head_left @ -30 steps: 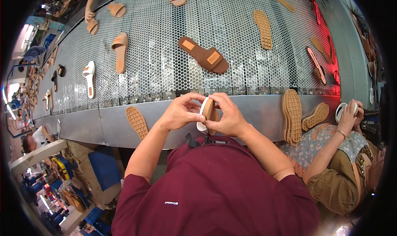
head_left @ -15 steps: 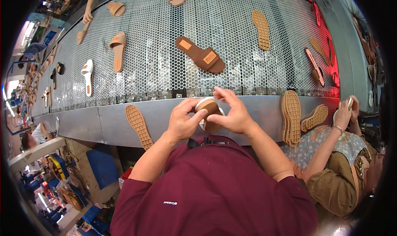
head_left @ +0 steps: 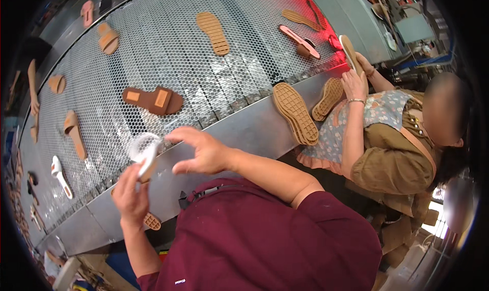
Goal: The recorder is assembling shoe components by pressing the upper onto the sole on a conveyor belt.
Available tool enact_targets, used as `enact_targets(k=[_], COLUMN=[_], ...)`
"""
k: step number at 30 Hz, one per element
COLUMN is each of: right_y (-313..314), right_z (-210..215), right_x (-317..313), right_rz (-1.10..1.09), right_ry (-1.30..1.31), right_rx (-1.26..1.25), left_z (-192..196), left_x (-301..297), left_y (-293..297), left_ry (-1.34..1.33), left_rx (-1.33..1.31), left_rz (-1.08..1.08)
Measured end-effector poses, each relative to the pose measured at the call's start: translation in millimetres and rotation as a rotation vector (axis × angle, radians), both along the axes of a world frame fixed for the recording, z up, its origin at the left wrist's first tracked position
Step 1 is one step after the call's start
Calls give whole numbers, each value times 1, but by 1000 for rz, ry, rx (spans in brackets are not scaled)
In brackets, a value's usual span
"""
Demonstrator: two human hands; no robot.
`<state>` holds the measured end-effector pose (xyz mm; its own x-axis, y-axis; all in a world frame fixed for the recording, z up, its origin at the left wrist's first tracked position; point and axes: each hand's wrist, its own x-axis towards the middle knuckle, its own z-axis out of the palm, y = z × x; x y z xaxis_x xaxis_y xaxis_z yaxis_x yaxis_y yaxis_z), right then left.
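Note:
My left hand grips a white slide sandal by one end, its fingers closed around it. The sandal is tilted up over the front edge of the mesh conveyor, and its strap end is smeared by motion. Just to the right, my right hand is apart from the sandal, with thumb and fingers spread and nothing between them. Past my hands, a brown slide sandal lies on the mesh. A tan sole is partly hidden beside my left wrist.
Tan soles lie stacked on the metal ledge at my right, beside another sole. A co-worker there holds a sole. More slides and a tan sole rest on the mesh. Another person's arm reaches in at far left.
The view has swung to the right. My right hand has let go of the white slide sandal and opened, while my left hand keeps it and has moved away from the right hand.

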<state>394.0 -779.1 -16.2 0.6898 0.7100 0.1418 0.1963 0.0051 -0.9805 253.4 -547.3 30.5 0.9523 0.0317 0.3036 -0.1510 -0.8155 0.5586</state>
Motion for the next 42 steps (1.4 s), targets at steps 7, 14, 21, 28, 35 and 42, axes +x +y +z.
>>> enact_targets(k=[7,14,21,28,35,42], right_y=[-151,-242,-368,-350,-363,-349], right_z=[-69,-76,-144,-130,-134,-119], right_x=[54,137,164,183,174,148], right_rz=[-761,-739,-965,-905,-888,-843], right_ry=[-294,-239,-112,-192,-159,-262], right_rx=[-607,-1315,-1288,-1222,-1271,-1163], left_z=[-67,-142,-150,-123,-144,-102], left_x=[-24,-165,-192,-161,-169,-102], left_y=[91,121,42,13,9,-30], left_ry=[216,632,942,991,581,192], left_rx=[458,293,66,-187,-1353,-2111], left_rz=[510,1297,1274,1213,1059,378])
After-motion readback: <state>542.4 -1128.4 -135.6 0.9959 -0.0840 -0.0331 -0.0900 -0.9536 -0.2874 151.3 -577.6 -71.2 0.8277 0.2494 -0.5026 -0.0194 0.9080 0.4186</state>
